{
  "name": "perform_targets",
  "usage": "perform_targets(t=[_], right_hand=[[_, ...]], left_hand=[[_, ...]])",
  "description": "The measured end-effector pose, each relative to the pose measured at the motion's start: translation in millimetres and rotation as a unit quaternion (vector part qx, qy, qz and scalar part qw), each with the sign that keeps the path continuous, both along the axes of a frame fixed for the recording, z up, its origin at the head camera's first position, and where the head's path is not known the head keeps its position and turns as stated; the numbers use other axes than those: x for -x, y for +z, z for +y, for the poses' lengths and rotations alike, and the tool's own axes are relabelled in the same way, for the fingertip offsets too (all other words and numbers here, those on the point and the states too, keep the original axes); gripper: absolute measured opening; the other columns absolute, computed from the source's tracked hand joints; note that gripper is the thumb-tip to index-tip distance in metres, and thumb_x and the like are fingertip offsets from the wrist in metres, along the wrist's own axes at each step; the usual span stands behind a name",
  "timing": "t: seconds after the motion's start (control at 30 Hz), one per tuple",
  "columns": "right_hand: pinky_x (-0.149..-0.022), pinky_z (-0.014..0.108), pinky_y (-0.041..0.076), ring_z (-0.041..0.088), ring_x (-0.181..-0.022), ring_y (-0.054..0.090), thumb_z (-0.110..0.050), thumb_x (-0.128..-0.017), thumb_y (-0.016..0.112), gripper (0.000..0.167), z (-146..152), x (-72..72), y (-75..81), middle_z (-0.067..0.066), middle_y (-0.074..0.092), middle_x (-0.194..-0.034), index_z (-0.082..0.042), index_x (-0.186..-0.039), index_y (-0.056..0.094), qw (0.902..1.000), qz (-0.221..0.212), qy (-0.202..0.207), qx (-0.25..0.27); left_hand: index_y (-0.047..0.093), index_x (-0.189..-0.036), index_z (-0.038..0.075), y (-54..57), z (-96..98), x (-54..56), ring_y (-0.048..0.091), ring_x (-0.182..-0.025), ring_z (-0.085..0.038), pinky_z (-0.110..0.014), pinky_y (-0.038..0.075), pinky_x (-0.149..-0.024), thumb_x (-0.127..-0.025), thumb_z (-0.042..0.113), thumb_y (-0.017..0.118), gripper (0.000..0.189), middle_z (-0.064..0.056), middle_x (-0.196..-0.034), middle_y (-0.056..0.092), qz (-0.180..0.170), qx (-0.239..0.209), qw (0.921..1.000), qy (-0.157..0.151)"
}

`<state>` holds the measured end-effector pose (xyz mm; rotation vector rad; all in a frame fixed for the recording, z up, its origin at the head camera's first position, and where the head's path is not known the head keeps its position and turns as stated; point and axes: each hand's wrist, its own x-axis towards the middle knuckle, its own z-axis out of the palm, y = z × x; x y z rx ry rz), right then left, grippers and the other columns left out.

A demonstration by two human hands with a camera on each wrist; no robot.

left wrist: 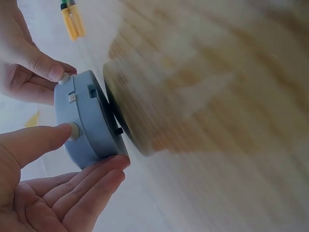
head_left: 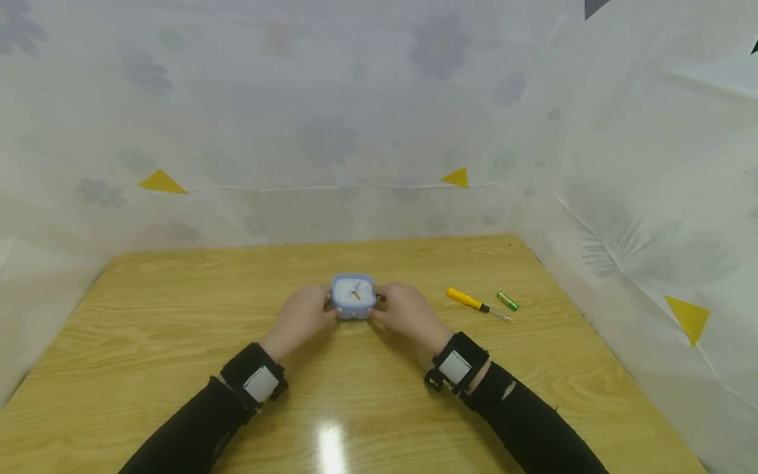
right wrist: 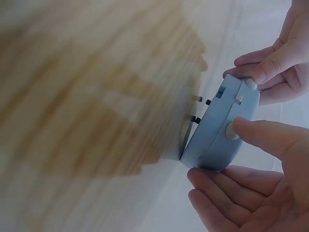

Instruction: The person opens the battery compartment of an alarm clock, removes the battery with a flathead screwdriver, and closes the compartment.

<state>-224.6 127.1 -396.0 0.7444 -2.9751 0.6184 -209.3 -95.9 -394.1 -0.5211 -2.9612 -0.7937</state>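
Observation:
A light-blue alarm clock (head_left: 353, 309) with a pale face and hands is held between both hands, its face toward the head camera. My left hand (head_left: 301, 315) grips its left side, with the thumb on a round white foot (left wrist: 73, 131) and fingers under the edge. On the other side my right hand (head_left: 411, 315) holds it the same way, its thumb on the second white foot (right wrist: 232, 131). Small black knobs (right wrist: 198, 120) stick out of the clock's back, close over the tabletop. In the left wrist view a notch (left wrist: 93, 92) shows in the casing's rear edge.
Right of the hands, a yellow-handled screwdriver (head_left: 464, 298) lies on the wooden table (head_left: 177, 322), with a green battery (head_left: 507, 301) just beyond it. Pale flowered sheeting (head_left: 331, 131) with yellow triangles (head_left: 161, 182) hangs behind the table and along its right side.

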Motion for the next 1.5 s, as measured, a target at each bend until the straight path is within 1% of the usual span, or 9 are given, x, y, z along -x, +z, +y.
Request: perform_targets(t=[0.27,0.63,0.83,1.03,1.2,1.33,1.37,1.43,1.5], right_hand=[[-0.088,0.040,0.064,0.026,-0.101,0.075,-0.022,-0.094,0.082,0.044,-1.1,1.5,2.9,0.016,0.079,-0.116,0.000,-0.131,0.072,0.9999,-0.011,-0.010,0.002],[-0.090,0.041,0.064,0.027,-0.103,0.075,-0.020,-0.094,0.082,0.045,-1.0,2.6,2.3,0.017,0.079,-0.117,0.000,-0.132,0.071,0.9998,-0.015,-0.011,0.004],[-0.089,0.041,0.065,0.028,-0.103,0.076,-0.020,-0.094,0.081,0.048,-1.7,3.3,0.6,0.018,0.079,-0.118,0.002,-0.135,0.070,0.9998,-0.013,-0.013,0.004],[-0.089,0.041,0.065,0.027,-0.102,0.076,-0.020,-0.094,0.080,0.050,-1.8,2.9,-0.8,0.018,0.078,-0.119,0.002,-0.137,0.068,0.9999,-0.009,-0.014,0.000],[-0.088,0.041,0.064,0.026,-0.102,0.075,-0.022,-0.096,0.080,0.052,-1.6,2.9,-0.9,0.018,0.078,-0.119,0.002,-0.140,0.066,0.9999,-0.002,-0.016,-0.004],[-0.090,0.042,0.065,0.029,-0.106,0.076,-0.024,-0.097,0.078,0.056,0.6,1.1,-3.0,0.020,0.077,-0.123,0.003,-0.143,0.063,0.9999,0.003,-0.016,0.003],[-0.093,0.044,0.064,0.030,-0.110,0.075,-0.026,-0.098,0.078,0.057,1.9,0.2,-3.5,0.021,0.075,-0.127,0.003,-0.144,0.062,0.9998,0.003,-0.019,0.007],[-0.100,0.047,0.062,0.033,-0.119,0.073,-0.028,-0.099,0.077,0.059,5.5,-2.0,-3.1,0.021,0.072,-0.134,0.002,-0.147,0.060,0.9995,0.002,-0.030,0.012],[-0.105,0.050,0.060,0.035,-0.124,0.070,-0.028,-0.099,0.076,0.059,10.6,-4.4,-1.2,0.021,0.070,-0.138,0.000,-0.148,0.059,0.9989,0.004,-0.042,0.021]], left_hand=[[0.075,-0.117,-0.002,2.3,1.6,2.1,0.054,-0.067,-0.014,-0.027,0.045,-0.060,-0.092,0.013,0.082,0.030,-0.001,-0.076,0.065,-0.012,-0.002,0.9999,0.006],[0.075,-0.104,0.001,3.2,3.2,2.6,0.055,-0.068,-0.016,-0.028,0.047,-0.062,-0.092,0.014,0.083,0.020,-0.002,-0.076,0.065,-0.019,0.006,0.9997,0.012],[0.075,-0.111,-0.001,2.6,3.1,2.9,0.055,-0.068,-0.015,-0.028,0.045,-0.061,-0.092,0.014,0.083,0.025,-0.002,-0.077,0.065,-0.020,0.005,0.9997,0.016],[0.075,-0.108,0.000,2.1,2.2,2.2,0.054,-0.068,-0.015,-0.029,0.047,-0.061,-0.092,0.013,0.083,0.022,-0.001,-0.076,0.064,-0.010,0.007,0.9998,0.013],[0.075,-0.113,-0.001,2.1,2.7,3.1,0.055,-0.069,-0.015,-0.029,0.048,-0.063,-0.093,0.014,0.082,0.026,-0.001,-0.078,0.066,-0.005,0.011,0.9998,0.013],[0.075,-0.109,-0.001,0.0,1.5,3.5,0.053,-0.068,-0.015,-0.028,0.044,-0.061,-0.093,0.014,0.082,0.023,-0.002,-0.076,0.063,-0.014,0.003,0.9998,0.013],[0.074,-0.108,-0.001,-0.6,0.7,3.5,0.054,-0.068,-0.015,-0.027,0.045,-0.061,-0.093,0.015,0.082,0.023,-0.003,-0.076,0.063,-0.018,-0.001,0.9997,0.015],[0.073,-0.105,0.000,-1.0,-1.4,2.6,0.057,-0.069,-0.017,-0.030,0.047,-0.061,-0.094,0.017,0.081,0.022,-0.006,-0.079,0.067,-0.024,-0.007,0.9995,0.019],[0.072,-0.113,-0.004,-0.1,-4.9,0.7,0.065,-0.075,-0.021,-0.034,0.056,-0.066,-0.095,0.020,0.079,0.031,-0.012,-0.089,0.074,-0.026,-0.008,0.9993,0.025]])
